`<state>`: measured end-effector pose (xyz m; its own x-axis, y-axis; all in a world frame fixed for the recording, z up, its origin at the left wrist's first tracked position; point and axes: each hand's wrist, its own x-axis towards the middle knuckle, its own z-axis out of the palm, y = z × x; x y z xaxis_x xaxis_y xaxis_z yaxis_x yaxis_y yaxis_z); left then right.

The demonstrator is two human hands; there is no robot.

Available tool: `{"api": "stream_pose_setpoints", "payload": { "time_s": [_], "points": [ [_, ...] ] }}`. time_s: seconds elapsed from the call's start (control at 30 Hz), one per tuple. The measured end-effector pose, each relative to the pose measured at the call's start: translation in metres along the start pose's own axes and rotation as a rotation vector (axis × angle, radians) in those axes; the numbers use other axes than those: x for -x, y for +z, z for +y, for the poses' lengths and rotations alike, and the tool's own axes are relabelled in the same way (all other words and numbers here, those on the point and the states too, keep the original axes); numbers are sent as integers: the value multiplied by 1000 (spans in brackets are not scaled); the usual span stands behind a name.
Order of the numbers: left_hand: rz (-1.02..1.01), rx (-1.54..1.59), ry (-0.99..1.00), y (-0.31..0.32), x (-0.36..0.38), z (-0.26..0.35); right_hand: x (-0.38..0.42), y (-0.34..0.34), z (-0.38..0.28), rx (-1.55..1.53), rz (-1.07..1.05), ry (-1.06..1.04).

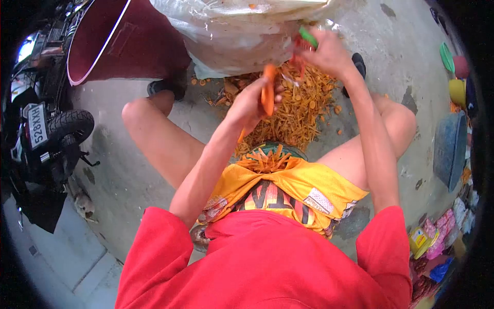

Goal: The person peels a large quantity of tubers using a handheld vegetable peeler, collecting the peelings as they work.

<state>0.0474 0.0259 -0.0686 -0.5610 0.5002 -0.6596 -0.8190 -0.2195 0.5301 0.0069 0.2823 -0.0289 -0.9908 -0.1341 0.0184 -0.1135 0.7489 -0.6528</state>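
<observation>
My left hand [252,104] is closed around a peeled-looking orange carrot [268,95], held upright above the pile. Up and to the right, my right hand [329,55] grips a peeler with a green part [308,37]; its red part is smeared by motion. The peeler is apart from the carrot. Below both hands, a heap of carrot peelings [303,105] with some round cut ends covers the floor between my legs. More carrot strips [270,160] lie close to my yellow shorts, over a dark green rim.
A large white sack [231,38] stands just beyond the heap, beside a dark red tub [139,46]. A parked motorcycle [56,129] is at the left. On the right are a blue-grey basin [449,149], a yellow container [457,92] and assorted bags.
</observation>
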Motion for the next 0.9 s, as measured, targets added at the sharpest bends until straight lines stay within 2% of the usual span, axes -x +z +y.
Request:
{"api": "stream_pose_setpoints", "payload": {
  "time_s": [0.03, 0.07, 0.13, 0.17, 0.2, 0.27, 0.33, 0.43, 0.53, 0.6, 0.63, 0.67, 0.73, 0.77, 0.8, 0.83, 0.87, 0.9],
  "points": [
    [53, -181, 122, 4, 7, -3, 1, 10, 7, 125, -65, -108],
    [58, -181, 123, 2, 6, -1, 3, 21, 15, 121, -66, -111],
    [43, -592, 387, -7, -1, 2, 13, 33, 8, 41, -274, -135],
    [75, -579, 478, -9, -4, 1, 14, 37, 4, 74, -312, -149],
    [73, -577, 479, -6, -2, 2, 16, 40, 2, 76, -312, -149],
    [45, -416, 491, -2, 4, 9, 16, 49, -4, -111, -294, -139],
    [81, -471, 525, 2, 6, 14, 14, 60, -2, -157, -235, -152],
    [116, -471, 506, 0, 7, 17, 12, 63, -5, -135, -271, -109],
    [74, -549, 617, -7, 4, 18, 11, 66, -8, -309, -252, -95],
    [-75, -385, 671, -11, 5, 18, 5, 64, 2, -149, -356, 110],
    [-76, -390, 672, -9, 7, 20, 0, 69, 29, -25, -482, 216],
    [-41, -447, 680, -7, 7, 24, -1, 64, 44, -26, -469, 217],
    [0, -499, 682, -10, 6, 26, 1, 54, 40, 154, -383, 77],
    [102, -464, 685, -13, 4, 29, 0, 47, 38, 126, -447, 192],
    [204, -427, 691, -15, 2, 33, 2, 47, 37, 130, -450, 184],
    [252, -404, 716, -19, 2, 37, 5, 46, 38, 121, -354, 119],
    [255, -405, 719, -23, 3, 41, 8, 46, 38, 108, -256, 59],
    [210, -369, 676, -29, 2, 45, 10, 44, 32, 106, -255, 58]
  ]
}}
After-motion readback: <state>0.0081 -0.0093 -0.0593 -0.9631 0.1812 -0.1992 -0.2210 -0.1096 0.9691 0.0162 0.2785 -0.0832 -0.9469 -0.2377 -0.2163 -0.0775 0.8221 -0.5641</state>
